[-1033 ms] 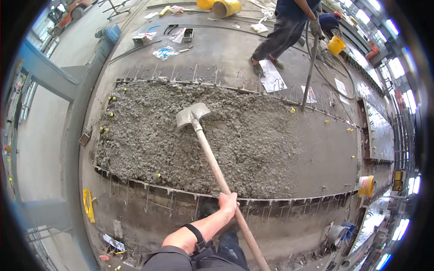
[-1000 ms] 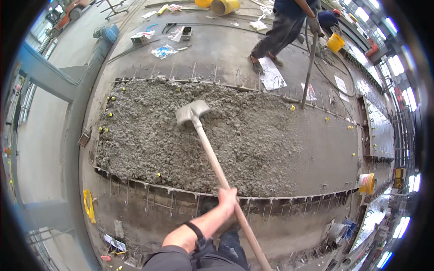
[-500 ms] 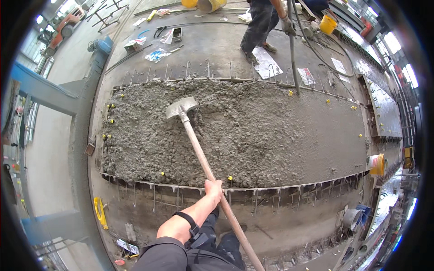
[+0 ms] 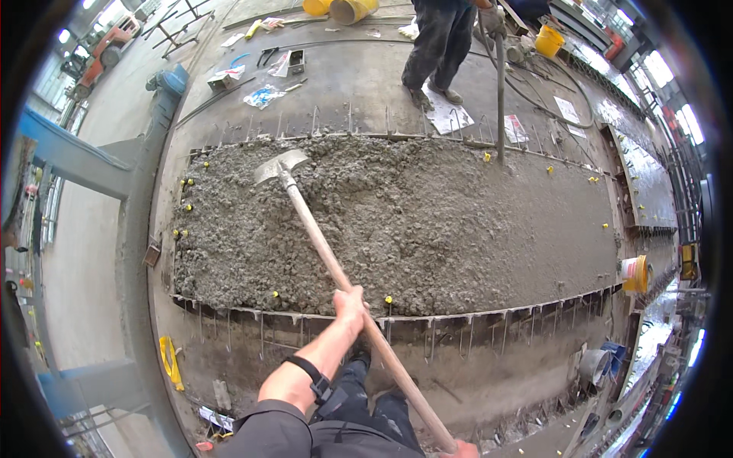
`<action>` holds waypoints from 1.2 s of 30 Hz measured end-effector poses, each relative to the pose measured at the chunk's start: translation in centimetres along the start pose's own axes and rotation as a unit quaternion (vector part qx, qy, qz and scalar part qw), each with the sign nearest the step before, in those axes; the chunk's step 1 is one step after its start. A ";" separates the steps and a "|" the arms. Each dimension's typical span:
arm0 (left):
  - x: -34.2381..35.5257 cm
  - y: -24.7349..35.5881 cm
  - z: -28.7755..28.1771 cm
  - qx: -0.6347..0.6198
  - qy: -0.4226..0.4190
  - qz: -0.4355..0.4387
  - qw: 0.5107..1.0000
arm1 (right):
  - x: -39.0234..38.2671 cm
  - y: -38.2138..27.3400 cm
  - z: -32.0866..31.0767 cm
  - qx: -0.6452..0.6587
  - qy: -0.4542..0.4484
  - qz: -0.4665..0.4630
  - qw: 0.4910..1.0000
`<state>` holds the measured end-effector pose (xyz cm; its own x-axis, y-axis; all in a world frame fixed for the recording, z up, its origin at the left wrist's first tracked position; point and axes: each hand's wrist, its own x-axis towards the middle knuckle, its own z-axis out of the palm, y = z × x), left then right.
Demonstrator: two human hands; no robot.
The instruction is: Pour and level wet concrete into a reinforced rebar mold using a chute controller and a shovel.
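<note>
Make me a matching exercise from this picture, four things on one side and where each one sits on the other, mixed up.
Things:
1. shovel blade
2. left hand
3. co-worker's boots
4. yellow bucket

Places:
A. gripping the wooden handle near the form's near edge
B. on the floor at the far right, beyond the wet concrete
C. resting on the concrete near its far left corner
D. standing on the deck just past the concrete's far edge

Pairs: 1-C, 2-A, 3-D, 4-B
</note>
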<state>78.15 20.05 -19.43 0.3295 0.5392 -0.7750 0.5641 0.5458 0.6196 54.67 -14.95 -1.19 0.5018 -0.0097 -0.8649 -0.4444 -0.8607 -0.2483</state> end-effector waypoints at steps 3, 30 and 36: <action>-2.8 -3.4 1.2 -0.028 -0.033 -0.010 0.999 | -1.9 4.7 1.3 -0.088 -0.012 0.007 0.996; -10.9 -16.5 2.3 0.210 -0.045 0.076 0.974 | -12.4 18.1 4.6 0.070 -0.049 0.044 0.995; -21.8 -28.0 -1.9 0.228 -0.021 0.034 0.973 | -20.4 35.1 6.8 -0.021 -0.095 0.045 0.994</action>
<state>53.71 -5.78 -19.67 0.4035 0.5327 -0.7440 0.8136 0.1631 0.5581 23.86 -41.49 4.77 0.3103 0.0063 -0.9506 -0.4475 -0.8813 -0.1519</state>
